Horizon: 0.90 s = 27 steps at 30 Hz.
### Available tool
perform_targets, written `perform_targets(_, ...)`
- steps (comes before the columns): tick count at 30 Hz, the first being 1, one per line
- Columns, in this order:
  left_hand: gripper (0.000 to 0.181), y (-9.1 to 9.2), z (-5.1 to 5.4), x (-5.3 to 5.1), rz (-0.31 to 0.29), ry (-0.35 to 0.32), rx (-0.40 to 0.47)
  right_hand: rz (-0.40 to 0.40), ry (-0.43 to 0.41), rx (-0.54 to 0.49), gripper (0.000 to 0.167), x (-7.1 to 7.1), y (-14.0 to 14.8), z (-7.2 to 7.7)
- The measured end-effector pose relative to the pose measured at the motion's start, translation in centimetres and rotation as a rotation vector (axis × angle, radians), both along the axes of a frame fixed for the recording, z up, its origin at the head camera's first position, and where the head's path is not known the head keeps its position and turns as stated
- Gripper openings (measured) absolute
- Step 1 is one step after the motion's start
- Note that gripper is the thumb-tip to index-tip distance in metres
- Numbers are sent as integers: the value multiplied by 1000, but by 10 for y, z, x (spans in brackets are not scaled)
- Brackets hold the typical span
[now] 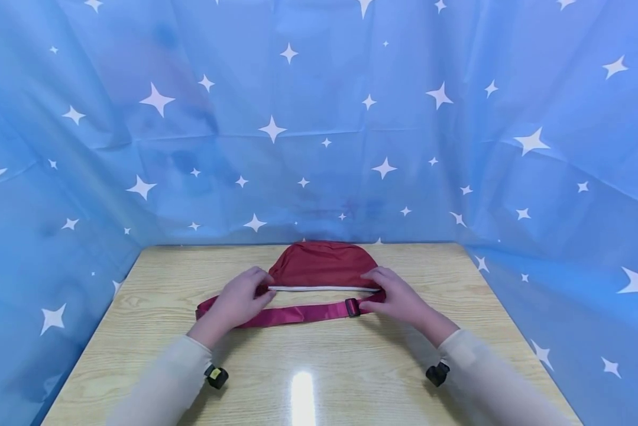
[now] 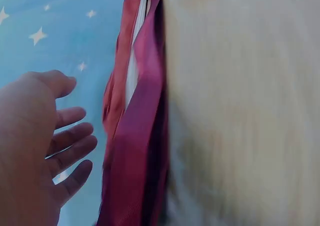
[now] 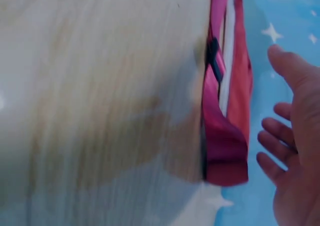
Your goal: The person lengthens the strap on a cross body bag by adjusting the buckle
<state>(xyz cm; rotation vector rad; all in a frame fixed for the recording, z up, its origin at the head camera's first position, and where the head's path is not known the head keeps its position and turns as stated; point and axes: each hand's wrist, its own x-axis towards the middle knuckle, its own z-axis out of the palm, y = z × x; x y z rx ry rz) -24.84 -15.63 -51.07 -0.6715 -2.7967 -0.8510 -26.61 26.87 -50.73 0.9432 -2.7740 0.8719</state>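
A dark red waist bag [image 1: 324, 265] with a white zipper [image 1: 324, 289] along its near edge lies at the table's far side. Its magenta strap [image 1: 297, 315] runs across in front, carrying a black slider buckle [image 1: 352, 307]. My left hand [image 1: 242, 299] hovers at the bag's left end, above the strap. At the right end is my right hand [image 1: 398, 297], close to the strap and buckle. Both wrist views show the fingers apart and relaxed: the left hand [image 2: 30, 141] and right hand [image 3: 307, 136] hold nothing. Whether any fingertip touches the bag cannot be told.
The light wood table [image 1: 361, 367] has its far edge against a blue curtain [image 1: 319, 148] with white stars. The curtain also hangs along both sides. A small black device [image 1: 216, 376] sits at the left wrist, another black device [image 1: 437, 374] at the right.
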Motion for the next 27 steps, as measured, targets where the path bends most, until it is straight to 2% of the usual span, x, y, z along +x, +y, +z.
perform_targets(6,31,35,-7,6,-83,-81,10,29,-21,63,58,5,-14,-8)
perform_targets(14,41,61,-13,9,-147,-151,-18,58,-14,99,57,8,-24,-15)
perform_targets(19,47,75,-15,10,-173,-144,-41,65,-26,123,57,9,-29,-18)
perform_targets(27,56,101,-24,3,-160,-133,-112,66,-14,198,50,11,-34,-19)
